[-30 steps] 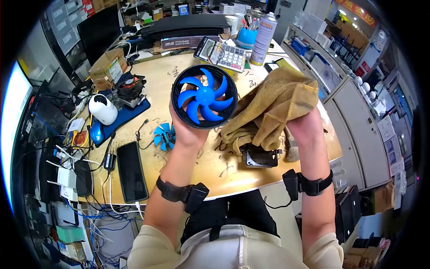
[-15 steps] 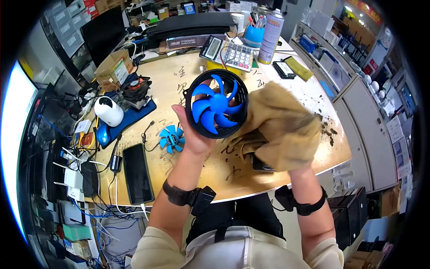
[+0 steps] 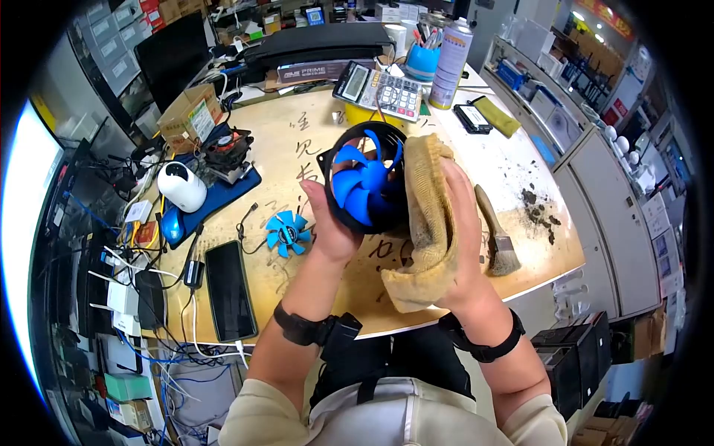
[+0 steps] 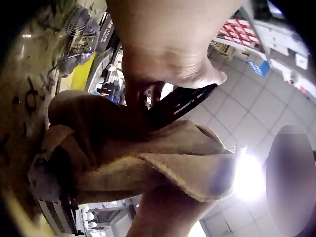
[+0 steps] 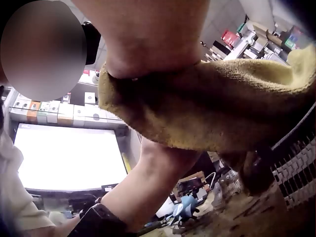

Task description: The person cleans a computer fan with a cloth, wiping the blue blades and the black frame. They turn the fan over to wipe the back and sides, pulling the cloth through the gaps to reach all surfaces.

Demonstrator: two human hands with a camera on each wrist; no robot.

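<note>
My left hand (image 3: 332, 230) grips a round black fan housing with a blue-bladed fan (image 3: 362, 182) inside, tilted above the table, its thumb pointing up on the left. With my right hand (image 3: 465, 230) I hold a folded tan cloth (image 3: 424, 201) against the fan's right side, covering part of the rim. In the left wrist view the cloth (image 4: 148, 163) hangs below the dark housing (image 4: 182, 106). The right wrist view shows the cloth (image 5: 187, 113) spread beneath my right hand. A finned metal block (image 5: 298, 173) appears at that view's right edge; the cloth hides it in the head view.
A brush (image 3: 491, 230) lies right of my right hand, near dark dirt crumbs (image 3: 541, 208). Left of the fan are a small light-blue fan (image 3: 288, 233) and a phone (image 3: 230, 290). Behind stand a calculator (image 3: 383, 91) and a spray can (image 3: 451, 63).
My right hand has brought the cloth down and left, folding it against the fan's side. The fan has shifted right and tilted. The brush and dirt have come into fuller view.
</note>
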